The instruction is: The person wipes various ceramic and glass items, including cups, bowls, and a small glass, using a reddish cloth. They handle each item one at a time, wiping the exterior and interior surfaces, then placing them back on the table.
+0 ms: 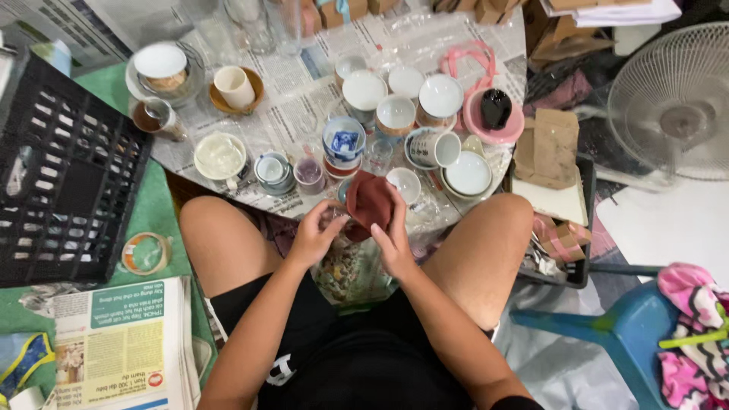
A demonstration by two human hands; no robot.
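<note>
Fingers of left hand point(315, 237) curled round underside of dark red bowl point(370, 202), fingers of right hand point(395, 237) clasping its far side: two-handed grip steadies it above lap, between bare knees. Bowl tilted, inside facing away. Just beyond, low table point(304, 99) under newspaper, crowded with cups, small white bowl point(403, 184) nearest. Black crate point(64, 178) on left.

1. The hands, left point(315, 237) and right point(395, 239), hold a bowl point(370, 201) between the knees, above a bag point(349, 269).
2. Beyond the bowl, cups point(395, 114) and saucers point(468, 173) crowd the desk point(296, 99).
3. A crate point(64, 175) stands left of the desk.
4. A tape roll point(146, 253) lies before the crate, newspapers point(118, 345) nearer.
5. A fan point(672, 102) stands far right, a stool point(630, 334) before it.
</note>
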